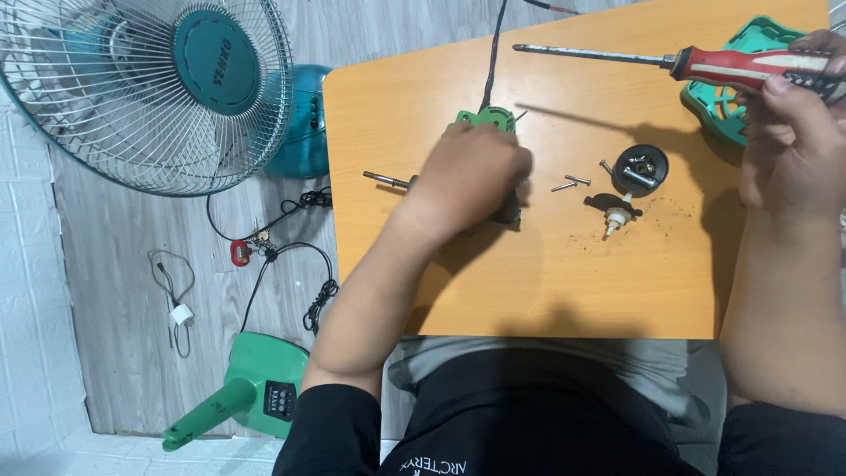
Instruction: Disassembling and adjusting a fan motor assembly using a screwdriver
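My left hand (471, 176) lies closed over a fan motor (507, 210) on the orange table (546, 282). The motor's metal shaft (386, 180) sticks out to the left and a green bracket (486, 118) shows behind my knuckles. My right hand (793, 132) is raised at the far right and grips the red handle of a long screwdriver (617, 57), whose blade points left above the table. Two loose screws (571, 182) lie between my hands, beside a black round cap (641, 169) and a small black part with a white stub (614, 208).
A green plastic fan cover (727, 101) sits at the table's right rear. On the wooden floor at left stand a caged fan head (145, 88), a green fan base (251, 392), tangled black cords (291, 229) and a white plug (181, 315). A black cable (493, 53) runs off the table's back.
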